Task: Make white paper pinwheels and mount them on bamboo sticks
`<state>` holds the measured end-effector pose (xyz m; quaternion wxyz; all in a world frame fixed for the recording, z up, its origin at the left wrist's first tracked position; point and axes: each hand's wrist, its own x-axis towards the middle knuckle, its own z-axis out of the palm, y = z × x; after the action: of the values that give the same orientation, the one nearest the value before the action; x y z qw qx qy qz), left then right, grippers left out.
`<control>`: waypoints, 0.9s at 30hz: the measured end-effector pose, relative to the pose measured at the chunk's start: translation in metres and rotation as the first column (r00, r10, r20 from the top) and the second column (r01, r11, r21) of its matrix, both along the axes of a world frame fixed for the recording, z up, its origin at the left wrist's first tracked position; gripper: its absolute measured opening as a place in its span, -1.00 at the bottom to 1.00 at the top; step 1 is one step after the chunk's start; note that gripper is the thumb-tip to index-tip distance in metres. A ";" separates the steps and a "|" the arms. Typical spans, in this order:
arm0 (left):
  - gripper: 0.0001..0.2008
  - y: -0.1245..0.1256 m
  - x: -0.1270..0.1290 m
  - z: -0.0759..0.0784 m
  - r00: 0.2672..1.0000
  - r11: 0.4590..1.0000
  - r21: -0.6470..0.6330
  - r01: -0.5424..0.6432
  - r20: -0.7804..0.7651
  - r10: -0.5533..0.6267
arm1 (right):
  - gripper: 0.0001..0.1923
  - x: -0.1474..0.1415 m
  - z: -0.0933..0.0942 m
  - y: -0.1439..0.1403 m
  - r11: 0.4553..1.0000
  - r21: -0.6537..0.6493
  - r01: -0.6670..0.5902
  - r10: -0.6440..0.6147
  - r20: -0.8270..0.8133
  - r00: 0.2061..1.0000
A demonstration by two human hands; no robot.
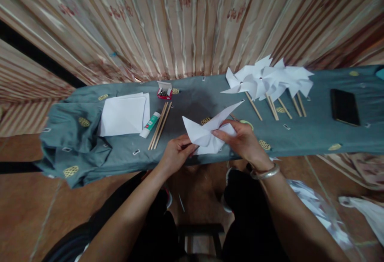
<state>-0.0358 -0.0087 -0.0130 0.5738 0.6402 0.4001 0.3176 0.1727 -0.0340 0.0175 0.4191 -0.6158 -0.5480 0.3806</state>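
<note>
Over grey-green cloth [312, 134], folded white paper [201, 137], left hand [176, 153] pinching its left edge, right hand [244, 140] clamped on its right side

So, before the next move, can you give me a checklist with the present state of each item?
1. Left hand gripping the folded paper: ok, pinching its near left edge.
2. Right hand gripping it too: ok, thumb on top.
3. Metal fastener through the folded paper: cannot tell; the right thumb covers part of it.
4. Red box open: ok, lid up, small metal pieces showing.
5. Loose sticks free of other things: ok, lying beside the glue tube.
6. Glue tube in a hand: not ok, it lies on the cloth.
</note>
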 end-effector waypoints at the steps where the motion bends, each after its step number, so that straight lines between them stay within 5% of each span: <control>1: -0.80 -0.001 0.000 0.000 1.000 1.000 -0.025 -0.002 -0.004 0.002 | -0.74 0.001 0.000 0.001 1.000 -0.007 0.001 -0.001 0.009 1.000; 10: -0.70 -0.025 0.011 0.004 0.984 0.946 -0.287 -0.148 0.057 0.171 | -0.65 0.007 0.000 0.005 0.995 -0.026 -0.094 0.097 0.145 0.985; 18: -0.66 -0.059 0.002 -0.007 0.962 0.907 -0.349 -0.237 0.049 0.270 | -0.65 0.002 -0.001 0.004 0.952 -0.109 -0.286 0.304 0.246 0.920; 27: -0.61 -0.088 0.005 -0.027 0.882 0.730 -0.603 -0.322 0.090 0.463 | -0.76 -0.019 -0.007 -0.001 0.926 -0.179 -0.332 0.374 0.556 0.742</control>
<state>-0.0310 -0.0965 -0.0404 0.7006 0.2963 0.5330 0.3706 0.1539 -0.0354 0.0101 0.1306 -0.6014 -0.7423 0.2652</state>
